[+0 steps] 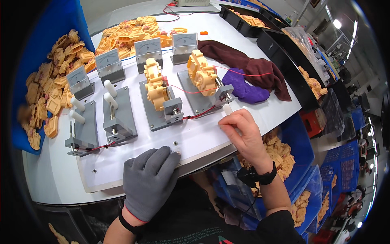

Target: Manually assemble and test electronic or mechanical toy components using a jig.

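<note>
Four grey test stands are lined up on the white board (109, 181), each with a meter behind it; about half the row is loaded. A yellow plastic housing (154, 90) is seated on the third stand (155, 123) from the left, and another yellow housing (202, 77) is seated on the fourth stand (183, 81). The leftmost stand (90, 122) and the second stand (125, 116) are left unloaded, their white pegs (77, 116) bare. Red wires (244, 74) are trailed from both mounted housings. Needle readings on the meters (148, 48) are too small to be told, so no test result can be called.

The right hand (242, 134) is placed at the front of the fourth stand, bare, thumb and index curled nearly together by a white handle (228, 109); whether it is gripped cannot be told. The left hand (150, 179), gloved in grey, is rested palm-down at the board's near edge, fingers loosely bent; nothing is seen held, but the palm is hidden.

Plenty seems left: housings are heaped behind the meters in a yellow pile (126, 35) and in the blue bin (73, 22) at left. More yellow parts are held in the black trays (280, 55) at right; whether those are finished cannot be told.
</note>
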Demonstrator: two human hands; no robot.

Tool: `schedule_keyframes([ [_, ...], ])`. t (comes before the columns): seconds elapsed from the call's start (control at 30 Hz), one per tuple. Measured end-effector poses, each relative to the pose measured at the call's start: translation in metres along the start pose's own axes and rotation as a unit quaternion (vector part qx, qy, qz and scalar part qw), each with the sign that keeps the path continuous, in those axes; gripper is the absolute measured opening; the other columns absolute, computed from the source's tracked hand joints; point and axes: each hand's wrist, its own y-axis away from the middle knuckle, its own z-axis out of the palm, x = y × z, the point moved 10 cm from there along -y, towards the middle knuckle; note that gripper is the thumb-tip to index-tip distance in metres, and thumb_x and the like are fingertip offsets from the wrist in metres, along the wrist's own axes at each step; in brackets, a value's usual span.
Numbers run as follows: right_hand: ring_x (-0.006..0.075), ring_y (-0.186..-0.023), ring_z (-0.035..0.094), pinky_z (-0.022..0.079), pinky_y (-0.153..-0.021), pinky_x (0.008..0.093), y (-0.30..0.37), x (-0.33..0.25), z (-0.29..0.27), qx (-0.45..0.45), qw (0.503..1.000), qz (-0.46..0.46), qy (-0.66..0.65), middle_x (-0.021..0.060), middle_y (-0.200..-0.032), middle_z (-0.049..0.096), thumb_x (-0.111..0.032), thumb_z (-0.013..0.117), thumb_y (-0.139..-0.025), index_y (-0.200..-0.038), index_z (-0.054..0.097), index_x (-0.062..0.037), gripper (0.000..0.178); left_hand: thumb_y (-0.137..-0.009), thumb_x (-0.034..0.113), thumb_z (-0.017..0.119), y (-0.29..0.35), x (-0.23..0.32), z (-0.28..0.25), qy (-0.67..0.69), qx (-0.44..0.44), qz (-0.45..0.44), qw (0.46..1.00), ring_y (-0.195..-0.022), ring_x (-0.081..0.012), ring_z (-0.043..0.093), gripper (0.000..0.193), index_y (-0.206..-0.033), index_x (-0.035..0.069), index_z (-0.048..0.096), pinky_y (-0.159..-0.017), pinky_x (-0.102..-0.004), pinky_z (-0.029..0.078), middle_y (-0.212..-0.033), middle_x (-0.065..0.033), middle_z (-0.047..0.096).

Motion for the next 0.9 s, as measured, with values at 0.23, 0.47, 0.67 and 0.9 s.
schedule_keyframes([
  [0.23,0.0232,-0.09,0.056,0.043,-0.081,0.0355,0.002,-0.026,-0.004,0.018,0.979,-0.093,0.182,0.004,-0.093,0.059,-0.007,0.074,-0.082,-0.099,0.069,-0.0108,0.018,-0.076,0.02,0.076,-0.001,-0.001,0.002,0.004,-0.007,-0.001,1.0,-0.104,-0.0167,0.057,0.041,-0.114,0.019,0.061,-0.073,-0.0353,0.041,-0.117,0.0028,0.058],
  [0.47,0.0235,-0.089,0.058,0.043,-0.081,0.0344,-0.002,-0.084,0.049,-0.057,0.984,-0.139,0.092,0.0035,-0.094,0.061,-0.009,0.076,-0.08,-0.108,0.069,-0.0107,0.029,-0.075,0.02,0.076,0.0,-0.001,-0.001,-0.011,0.016,0.005,1.0,-0.103,-0.0165,0.057,0.041,-0.113,0.02,0.061,-0.074,-0.0356,0.041,-0.114,0.0027,0.058],
  [0.67,0.0219,-0.086,0.059,0.042,-0.079,0.0345,-0.015,-0.086,0.079,-0.102,0.979,-0.152,0.088,0.0023,-0.088,0.061,-0.011,0.073,-0.084,-0.099,0.068,-0.0096,0.016,-0.076,0.019,0.075,0.0,-0.002,0.005,0.005,0.003,-0.002,1.0,-0.104,-0.017,0.056,0.035,-0.109,0.019,0.063,-0.074,-0.035,0.041,-0.113,0.0028,0.058],
  [0.9,0.0224,-0.084,0.059,0.042,-0.078,0.0342,-0.02,-0.076,0.075,-0.09,0.987,-0.121,0.057,0.0027,-0.085,0.06,-0.011,0.072,-0.085,-0.095,0.068,-0.0092,0.011,-0.07,0.012,0.077,-0.001,-0.002,0.002,0.016,-0.006,-0.009,1.0,-0.101,-0.0225,0.059,0.043,-0.11,0.016,0.063,-0.079,-0.0379,0.044,-0.116,-0.0005,0.059],
])
